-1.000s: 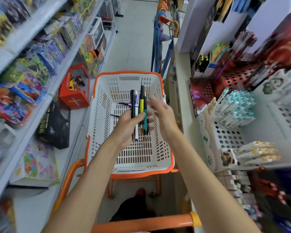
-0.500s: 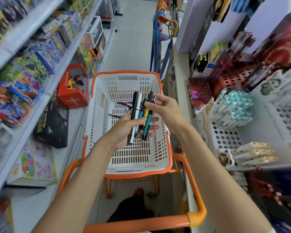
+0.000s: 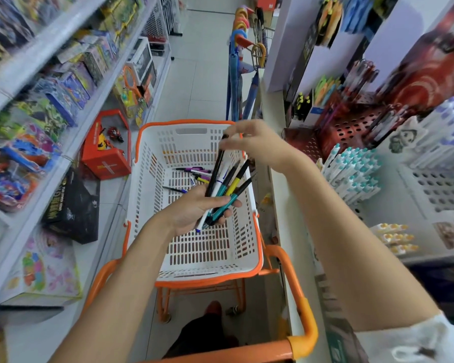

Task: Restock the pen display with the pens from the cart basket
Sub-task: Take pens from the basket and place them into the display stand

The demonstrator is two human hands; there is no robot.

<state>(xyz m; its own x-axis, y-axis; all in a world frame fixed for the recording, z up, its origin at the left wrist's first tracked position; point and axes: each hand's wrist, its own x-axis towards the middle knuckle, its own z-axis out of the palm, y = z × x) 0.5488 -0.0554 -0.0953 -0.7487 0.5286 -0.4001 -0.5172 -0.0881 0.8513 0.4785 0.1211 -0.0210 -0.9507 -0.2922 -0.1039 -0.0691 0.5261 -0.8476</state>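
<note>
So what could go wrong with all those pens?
The left hand grips the pens in a loose fan, so some might slip while the right hand pinches the black pen by its top. They lean toward the right rim of the basket, so a dropped one could miss it and hit the floor.

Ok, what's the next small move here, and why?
Probably lift the black pen clear of the bunch: the right hand pinches its top end, while its lower end sits among the pens that the left hand grips over the basket.
</note>
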